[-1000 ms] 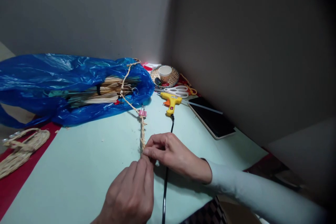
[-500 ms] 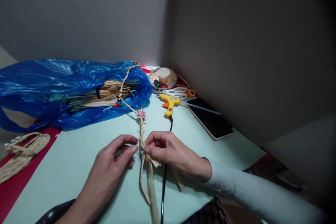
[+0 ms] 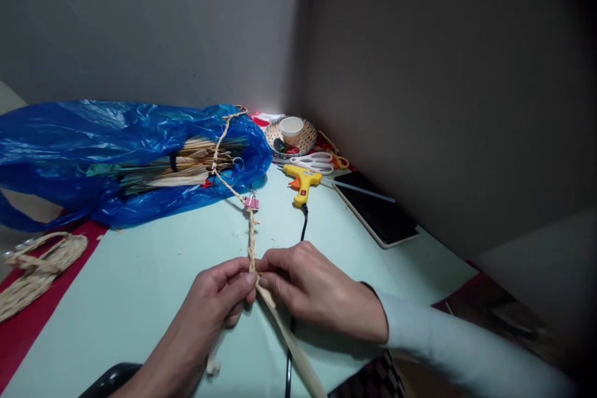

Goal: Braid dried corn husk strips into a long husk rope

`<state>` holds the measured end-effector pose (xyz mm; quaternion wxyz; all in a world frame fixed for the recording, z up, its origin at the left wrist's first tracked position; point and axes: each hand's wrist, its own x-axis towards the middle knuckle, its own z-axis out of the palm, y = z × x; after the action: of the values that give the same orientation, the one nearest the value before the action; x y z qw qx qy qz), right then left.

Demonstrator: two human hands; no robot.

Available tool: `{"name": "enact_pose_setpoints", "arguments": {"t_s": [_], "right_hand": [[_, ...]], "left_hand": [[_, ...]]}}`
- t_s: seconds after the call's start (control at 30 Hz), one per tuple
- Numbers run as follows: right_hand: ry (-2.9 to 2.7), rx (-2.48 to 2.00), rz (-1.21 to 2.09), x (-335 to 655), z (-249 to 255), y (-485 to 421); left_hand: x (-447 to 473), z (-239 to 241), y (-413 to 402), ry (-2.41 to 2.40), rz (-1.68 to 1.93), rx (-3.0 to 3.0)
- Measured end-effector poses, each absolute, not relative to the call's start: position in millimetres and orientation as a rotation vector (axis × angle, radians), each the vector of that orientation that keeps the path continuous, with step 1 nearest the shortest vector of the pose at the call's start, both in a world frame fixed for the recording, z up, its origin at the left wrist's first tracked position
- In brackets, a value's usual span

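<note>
A thin braid of pale dried plant fibre [image 3: 252, 236] runs towards me from a pink binder clip [image 3: 252, 203]. At its near end, my left hand [image 3: 219, 298] pinches the braid between thumb and fingers. Close against it, my right hand [image 3: 312, 289] is closed on the fibre strips where they leave the braid. One long flat strip [image 3: 298, 354] trails down to the right below my hands. A shorter strip end [image 3: 213, 365] hangs beneath my left hand. My fingers partly cover the join.
A yellow glue gun [image 3: 303, 183] lies ahead, its black cord passing under my right hand. Near it are white-handled scissors [image 3: 313, 163], a dark tablet [image 3: 373, 208] and a woven basket [image 3: 305, 140] holding a cup [image 3: 291, 129]. A blue plastic bag [image 3: 153, 130] holds fibre bundles; a woven piece [image 3: 41, 273] lies left.
My left hand has moved right and taken hold of the braid. My right hand has shifted slightly down, and the long strip now slants to the right.
</note>
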<state>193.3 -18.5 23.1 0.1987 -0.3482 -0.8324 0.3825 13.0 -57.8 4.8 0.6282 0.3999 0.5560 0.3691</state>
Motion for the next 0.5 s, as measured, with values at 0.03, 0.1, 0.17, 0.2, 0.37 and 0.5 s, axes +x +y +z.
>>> {"name": "enact_pose_setpoints", "arguments": {"t_s": [0.03,0.1,0.17,0.2,0.37,0.5], "right_hand": [[-2.37,-0.985,0.982,194,23,-20],[-2.393,-0.985,0.843,195,22,-23],[-2.386,-0.922,0.797,195,21,-26],[-2.39,-0.873,0.784,195,21,-27],[-2.531,-0.503,0.447,190,11,-28],[-2.638,-0.203,0.016,186,-1,-27]], "left_hand": [[12,4,-58,1.304,0.839,0.952],[12,2,-60,1.354,0.825,1.003],[12,2,-60,1.377,0.81,1.002],[13,2,-60,1.382,0.806,0.97],[18,6,-62,1.304,0.873,0.766],[15,5,-63,1.243,0.922,0.79]]}}
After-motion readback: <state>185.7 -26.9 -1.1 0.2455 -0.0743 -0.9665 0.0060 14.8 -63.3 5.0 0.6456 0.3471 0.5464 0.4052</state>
